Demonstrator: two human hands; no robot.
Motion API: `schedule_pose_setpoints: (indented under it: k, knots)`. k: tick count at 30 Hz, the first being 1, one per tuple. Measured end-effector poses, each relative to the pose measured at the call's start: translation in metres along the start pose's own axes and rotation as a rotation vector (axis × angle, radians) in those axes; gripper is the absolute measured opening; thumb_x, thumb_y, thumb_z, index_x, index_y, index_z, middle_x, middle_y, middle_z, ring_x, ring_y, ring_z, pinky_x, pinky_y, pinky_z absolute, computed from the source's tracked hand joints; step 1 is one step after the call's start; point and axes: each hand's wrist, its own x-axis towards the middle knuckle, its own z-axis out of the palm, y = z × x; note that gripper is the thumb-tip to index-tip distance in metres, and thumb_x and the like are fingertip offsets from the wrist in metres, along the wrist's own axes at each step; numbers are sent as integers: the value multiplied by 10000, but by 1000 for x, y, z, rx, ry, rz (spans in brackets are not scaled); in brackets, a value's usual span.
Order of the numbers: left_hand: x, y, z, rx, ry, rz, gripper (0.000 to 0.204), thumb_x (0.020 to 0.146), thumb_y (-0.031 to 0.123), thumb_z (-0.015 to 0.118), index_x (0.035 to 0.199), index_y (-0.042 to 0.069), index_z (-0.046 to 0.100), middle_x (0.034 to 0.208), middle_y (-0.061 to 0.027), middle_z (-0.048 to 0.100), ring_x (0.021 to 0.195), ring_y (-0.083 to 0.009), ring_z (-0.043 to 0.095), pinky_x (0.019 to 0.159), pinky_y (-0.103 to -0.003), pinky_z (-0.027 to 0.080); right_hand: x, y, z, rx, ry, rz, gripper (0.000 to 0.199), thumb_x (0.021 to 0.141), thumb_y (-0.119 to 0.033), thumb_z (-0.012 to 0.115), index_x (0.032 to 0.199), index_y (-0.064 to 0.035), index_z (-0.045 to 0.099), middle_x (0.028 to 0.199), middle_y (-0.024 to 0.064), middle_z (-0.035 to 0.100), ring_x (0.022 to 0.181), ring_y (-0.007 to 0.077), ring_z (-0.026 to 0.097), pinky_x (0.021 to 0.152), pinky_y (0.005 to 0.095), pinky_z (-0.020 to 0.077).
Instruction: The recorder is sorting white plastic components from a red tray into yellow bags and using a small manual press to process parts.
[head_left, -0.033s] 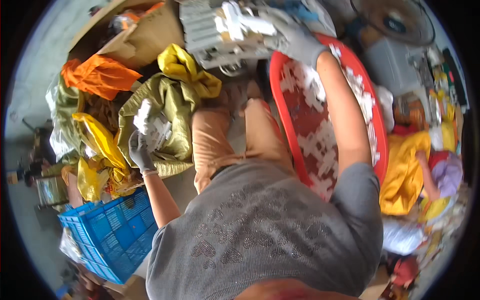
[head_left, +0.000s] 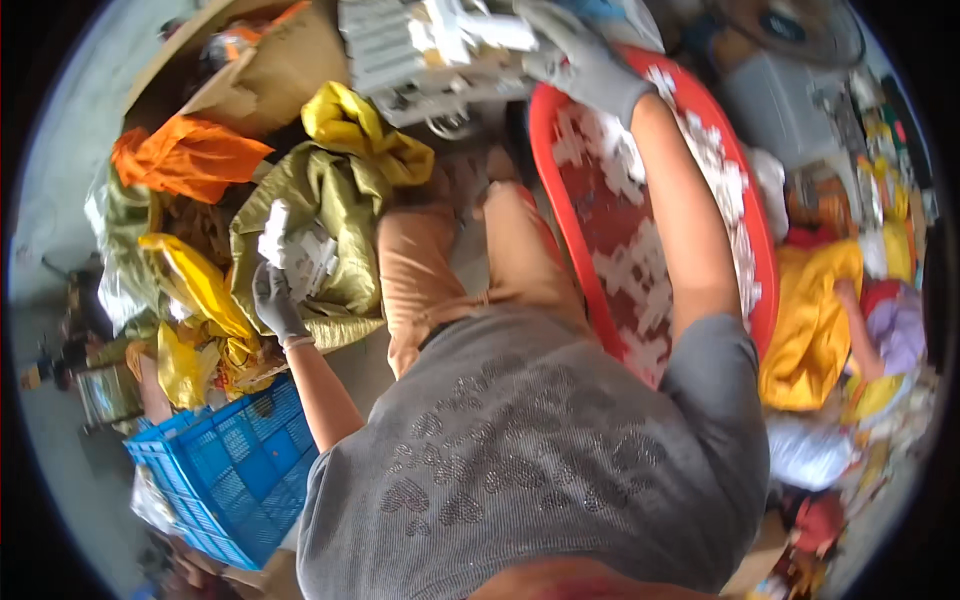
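Farthest left, well below the left hand (head_left: 275, 300), a blue crate (head_left: 225, 470) of ribbed plastic is sitting on the floor. Above it, yellow bags (head_left: 200, 290) and an orange bag (head_left: 185, 155) are lying crumpled, just beside that hand. The left hand, in a dark grey glove, is closing its fingers around a bunch of small white plastic parts (head_left: 295, 250), holding them over an olive-green sack (head_left: 320, 200). These parts are looking light, stiff and smooth, likely slippery in a loose bundle, so a full-fist hold around the middle of the bunch should suit them best; a pinch at one end would probably let some slide out.

Between the hands, a pale grey grid-shaped crate (head_left: 400, 60) is standing at the top. The right hand (head_left: 580, 60), also gloved, is reaching up beside it and curling over more white pieces (head_left: 470, 30); whether it is gripping them tightly I cannot tell. Under the right forearm a red basin (head_left: 555, 200) is holding many more white parts. Right of that hand, a yellow bag (head_left: 810, 320) is lying slack.
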Motion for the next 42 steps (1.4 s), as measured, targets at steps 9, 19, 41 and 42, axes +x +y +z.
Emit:
schedule_pose_setpoints:
  k: [9, 19, 41, 42]
  knots:
    - [11, -68, -19, 345, -211, -62, 355, 909, 238, 562, 1158, -15, 574, 1108, -89, 617, 947, -173, 594, 807, -268, 479, -290, 1, 15, 12, -374, 1230, 375, 892, -333, 511, 1154, -66, 535, 1077, 170, 617, 955, 333, 609, 810, 381, 484]
    - [-13, -25, 54, 224, -534, -69, 279, 913, 194, 556, 1136, 31, 594, 1084, -39, 622, 968, -131, 591, 827, -257, 459, -380, -41, 106, -353, -778, 997, 338, 861, -165, 464, 1197, -156, 501, 1175, 119, 527, 967, 299, 603, 824, 468, 466]
    - [-10, 124, 118, 368, -336, 584, 226, 878, 124, 561, 1059, 17, 642, 1014, -105, 672, 913, -178, 642, 809, -273, 483, -361, -62, 21, -312, -16, 1099, 410, 812, -71, 553, 1217, -100, 497, 1235, 173, 460, 1076, 373, 503, 888, 418, 443]
    - [-7, 141, 129, 345, -317, 706, 221, 864, 102, 567, 1059, 26, 641, 1005, -126, 667, 919, -215, 646, 811, -288, 486, -355, -60, 19, -253, 62, 1062, 436, 791, -41, 586, 1216, -92, 501, 1229, 168, 468, 1083, 361, 505, 892, 405, 445]
